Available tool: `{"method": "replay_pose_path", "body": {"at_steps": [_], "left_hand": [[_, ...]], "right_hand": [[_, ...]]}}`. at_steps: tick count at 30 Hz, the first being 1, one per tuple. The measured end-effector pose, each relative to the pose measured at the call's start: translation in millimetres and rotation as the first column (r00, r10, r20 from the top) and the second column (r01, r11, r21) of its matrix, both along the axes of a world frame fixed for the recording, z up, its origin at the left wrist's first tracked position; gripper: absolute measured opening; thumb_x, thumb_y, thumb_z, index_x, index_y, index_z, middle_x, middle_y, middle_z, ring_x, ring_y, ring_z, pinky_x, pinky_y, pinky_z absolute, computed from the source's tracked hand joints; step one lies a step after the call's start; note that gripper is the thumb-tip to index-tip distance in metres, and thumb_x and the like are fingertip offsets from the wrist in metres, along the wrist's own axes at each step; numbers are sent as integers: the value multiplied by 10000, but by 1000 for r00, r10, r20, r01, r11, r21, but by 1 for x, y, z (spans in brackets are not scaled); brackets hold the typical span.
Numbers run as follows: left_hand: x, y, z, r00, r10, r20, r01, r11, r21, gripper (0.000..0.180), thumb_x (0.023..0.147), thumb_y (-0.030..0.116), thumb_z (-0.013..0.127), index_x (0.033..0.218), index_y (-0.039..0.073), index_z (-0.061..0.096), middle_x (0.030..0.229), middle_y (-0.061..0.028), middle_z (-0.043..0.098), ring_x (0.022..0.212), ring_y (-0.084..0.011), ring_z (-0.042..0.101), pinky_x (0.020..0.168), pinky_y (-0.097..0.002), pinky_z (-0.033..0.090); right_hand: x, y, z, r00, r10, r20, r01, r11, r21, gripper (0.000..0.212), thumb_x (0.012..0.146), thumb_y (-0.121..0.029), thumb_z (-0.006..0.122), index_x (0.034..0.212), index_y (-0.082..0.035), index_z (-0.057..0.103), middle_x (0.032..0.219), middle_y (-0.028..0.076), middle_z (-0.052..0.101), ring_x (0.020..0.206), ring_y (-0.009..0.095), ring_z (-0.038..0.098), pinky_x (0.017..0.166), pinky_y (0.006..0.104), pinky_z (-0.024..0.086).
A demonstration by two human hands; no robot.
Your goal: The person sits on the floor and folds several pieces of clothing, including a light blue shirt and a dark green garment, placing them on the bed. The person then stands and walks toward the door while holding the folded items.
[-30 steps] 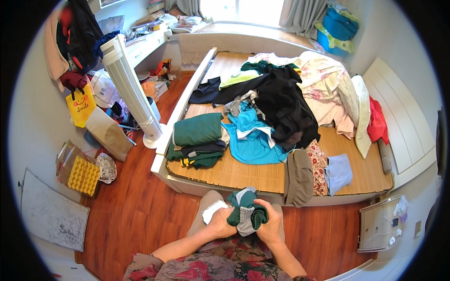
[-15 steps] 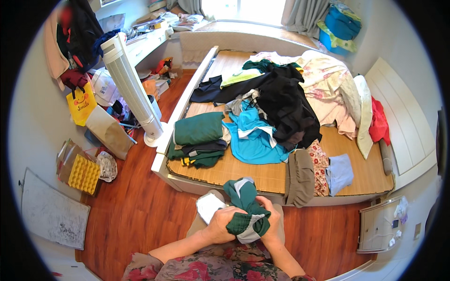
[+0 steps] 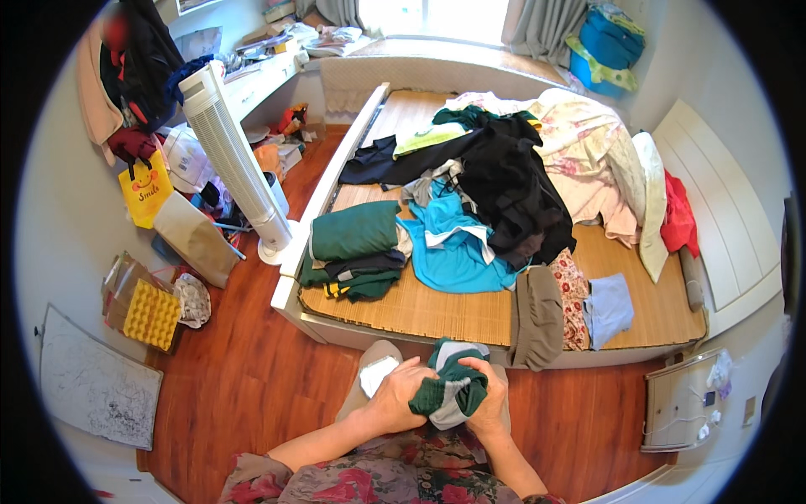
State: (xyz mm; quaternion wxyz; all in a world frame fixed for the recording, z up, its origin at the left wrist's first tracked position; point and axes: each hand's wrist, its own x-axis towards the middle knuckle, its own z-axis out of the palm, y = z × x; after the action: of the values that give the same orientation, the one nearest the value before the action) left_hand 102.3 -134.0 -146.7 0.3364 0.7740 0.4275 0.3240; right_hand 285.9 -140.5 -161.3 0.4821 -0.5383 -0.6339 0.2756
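A dark green garment (image 3: pixel 460 380) with grey panels is bunched up above my lap, its exact kind unclear. My left hand (image 3: pixel 401 396) grips its left side. On its other side, my right hand (image 3: pixel 489 400) has the thumb and fingers closed on the cloth. Part of the garment folds over loosely at the far side, near the bed's front edge. On my left knee, just beyond the left hand, a flat white thing (image 3: pixel 379 375) lies partly hidden.
The bed (image 3: pixel 462 323) ahead carries a folded green stack (image 3: pixel 357 231), a blue garment (image 3: pixel 457 256), a black heap (image 3: pixel 512 181), brown folded cloth (image 3: pixel 537 319) and light blue cloth (image 3: pixel 609 311). A white tower fan (image 3: pixel 239 164) stands left, beside bags.
The garment's far end has dropped and folded in toward my hands, leaving a more compact bundle. Both hands keep hold of it, nearly in place.
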Motion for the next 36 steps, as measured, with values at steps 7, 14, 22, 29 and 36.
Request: {"method": "replay_pose_path", "body": {"at_steps": [7,14,22,29,36], "left_hand": [[7,-1,-30,841,143,522,251,751,-610,448,879,126,688,1292,57,530,1203,-24,609,1082,-119,556,928,-275,450],[5,-16,-41,956,138,258,-12,900,-436,486,787,192,759,1203,65,543,1101,-112,640,1011,-244,634,863,-336,491],[-6,-9,-32,967,83,-241,-156,941,-300,418,695,367,765,956,68,633,838,-163,675,823,-395,639,717,-452,504],[-10,-2,-19,946,319,55,-323,923,210,330,595,180,800,873,80,653,884,-92,636,838,-303,598,734,-386,450],[-8,-6,2,984,21,179,-65,968,242,306,643,102,753,922,53,637,950,-103,617,874,-315,591,766,-399,461]], "right_hand": [[-2,-1,2,998,45,-39,-48,995,-86,416,664,33,630,1076,-21,642,976,178,680,930,296,679,803,344,529],[1,-5,-6,995,97,-27,-101,981,-164,430,664,53,612,1082,-41,649,1014,188,670,968,315,662,819,357,520],[-5,-11,-1,967,238,-91,-253,940,-230,402,723,6,641,1122,-40,614,977,207,665,928,335,675,779,367,527],[-16,-10,4,979,204,-21,-201,933,-299,402,748,-110,721,1129,-89,595,974,216,665,948,359,664,757,394,527],[-13,-6,0,1000,25,-14,-27,988,-150,326,746,-111,710,1046,-49,598,784,126,664,736,197,671,661,296,496]]}}
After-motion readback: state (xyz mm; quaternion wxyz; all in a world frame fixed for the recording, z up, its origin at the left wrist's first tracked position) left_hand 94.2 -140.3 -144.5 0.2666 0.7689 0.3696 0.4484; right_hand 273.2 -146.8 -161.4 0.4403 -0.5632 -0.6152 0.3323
